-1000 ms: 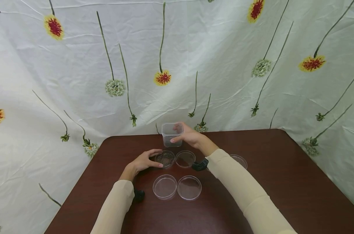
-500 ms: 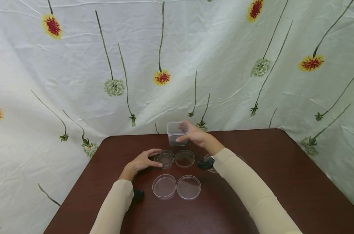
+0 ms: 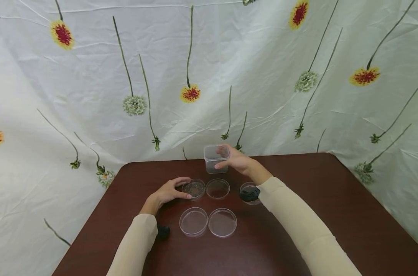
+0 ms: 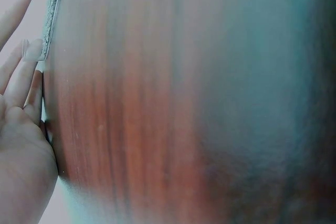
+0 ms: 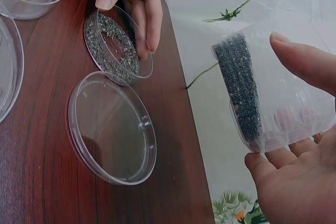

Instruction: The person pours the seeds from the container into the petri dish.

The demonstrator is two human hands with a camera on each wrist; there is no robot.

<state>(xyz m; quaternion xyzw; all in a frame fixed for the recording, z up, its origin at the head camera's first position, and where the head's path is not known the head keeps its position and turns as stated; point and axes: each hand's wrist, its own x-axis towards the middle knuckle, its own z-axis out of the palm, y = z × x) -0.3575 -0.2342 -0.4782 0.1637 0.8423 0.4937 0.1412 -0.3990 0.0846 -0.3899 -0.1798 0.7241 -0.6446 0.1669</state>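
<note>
My left hand [image 3: 165,193] holds a round clear petri dish [image 3: 194,189] on the table, thumb on its near side and fingers on its far side. Small dark grains like seeds are spread over the dish bottom, with a thinner patch near the middle in the right wrist view. Above the table's far part, my right hand [image 3: 241,161] grips a clear square plastic tub [image 3: 211,165] from its right side. A layer of the same dark grains [image 5: 239,85] lies along the tub's bottom. Just right of the seeded dish stands a bare petri dish [image 3: 218,188].
Two more bare petri dishes, one left [image 3: 193,221] and one right [image 3: 222,223], stand side by side nearer me. Another dish [image 3: 247,186] is partly hidden behind the right wrist's black camera [image 3: 249,194]. A flowered white cloth [image 3: 209,76] hangs beyond the dark wooden table [image 3: 209,257].
My right hand has shifted to the right with the tub, moving away from above the seeded dish. The left hand keeps its place on that dish.
</note>
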